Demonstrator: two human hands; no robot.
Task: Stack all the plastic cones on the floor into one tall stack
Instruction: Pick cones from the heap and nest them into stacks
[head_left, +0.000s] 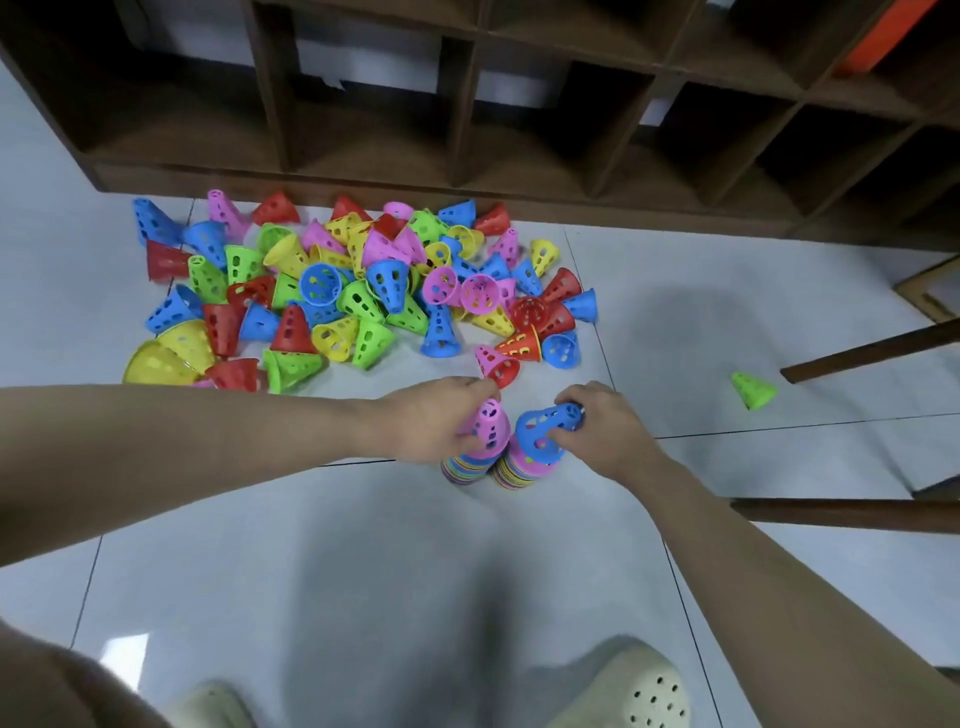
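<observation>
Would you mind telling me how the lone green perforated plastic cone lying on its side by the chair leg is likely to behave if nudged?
The lone green perforated plastic cone lies on its side on smooth floor tiles, so it would probably roll in a curve rather than slide straight. Its thin, hole-riddled walls suggest it is light and would move at a slight touch. It looks stiff enough to keep its shape.

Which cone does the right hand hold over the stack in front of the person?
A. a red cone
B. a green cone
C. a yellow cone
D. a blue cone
D: the right hand grips a blue cone, tilted above the right-side stack, while the left hand holds a pink cone on the stack beside it.
</observation>
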